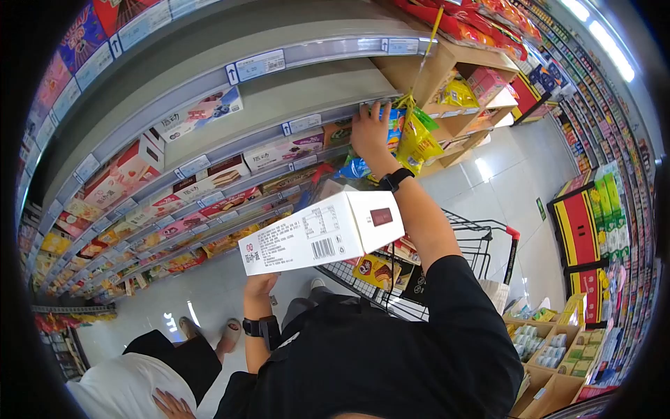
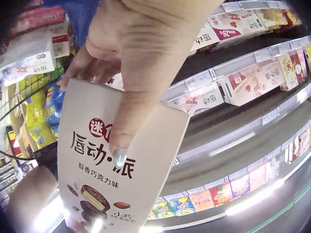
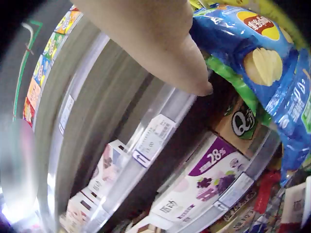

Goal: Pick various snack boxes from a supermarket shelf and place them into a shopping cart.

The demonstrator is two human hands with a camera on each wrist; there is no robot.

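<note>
A white printed carton [image 1: 303, 237] is held up in front of the body, its barcode side facing the head camera. My left hand [image 1: 262, 283] grips it from underneath, mostly hidden by it there. In the left wrist view that hand [image 2: 141, 53] lies over the carton [image 2: 92, 170], its thumb across the front with the chocolate-cake picture. My right hand [image 1: 371, 133] rests with spread fingers on a shelf edge, beside hanging yellow bags [image 1: 419, 143]. In the right wrist view the right hand [image 3: 155, 43] is next to a blue chip bag [image 3: 291, 63]; most fingers are hidden there.
Shelves with price tags [image 1: 261, 65] and boxed snacks [image 1: 283, 151] run along the left. A black wire cart [image 1: 481, 227] holding packages stands at the right of the body. Someone in a white top [image 1: 132, 384] is at the lower left. Wooden display bins [image 1: 558, 391] are at the lower right.
</note>
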